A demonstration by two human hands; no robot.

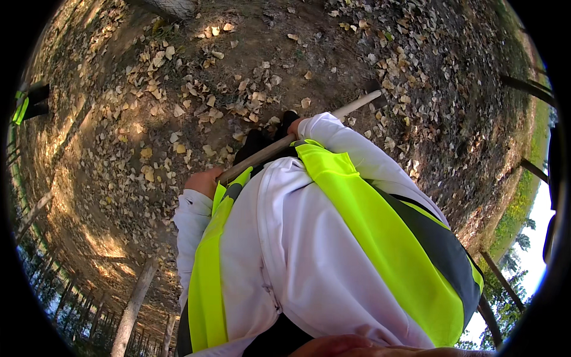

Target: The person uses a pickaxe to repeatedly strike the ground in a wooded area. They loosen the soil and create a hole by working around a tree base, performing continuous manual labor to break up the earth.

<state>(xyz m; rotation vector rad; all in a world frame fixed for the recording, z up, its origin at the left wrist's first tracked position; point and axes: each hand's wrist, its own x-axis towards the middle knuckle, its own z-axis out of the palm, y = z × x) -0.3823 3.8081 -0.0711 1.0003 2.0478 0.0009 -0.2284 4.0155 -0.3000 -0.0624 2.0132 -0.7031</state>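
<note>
A hoe [262, 156] with a long pale wooden handle slants across the front of my body, low at the left and away to the right. Its dark flat head [376, 95] is at the far right end, over the leafy ground. My left hand [204, 181] is closed round the near end of the handle, its fingers partly hidden by my vest. Further along, my right hand [294, 126] grips the handle, mostly hidden by my white sleeve. Dark shoes and trousers [253, 144] show just beyond the handle.
Dry yellow leaves [157, 59] lie scattered over bare brown soil [267, 47]. A tree trunk [172, 7] stands at the top left, another trunk [134, 309] at the lower left. Someone in a bright vest [21, 108] is at the far left edge. More trunks line the right.
</note>
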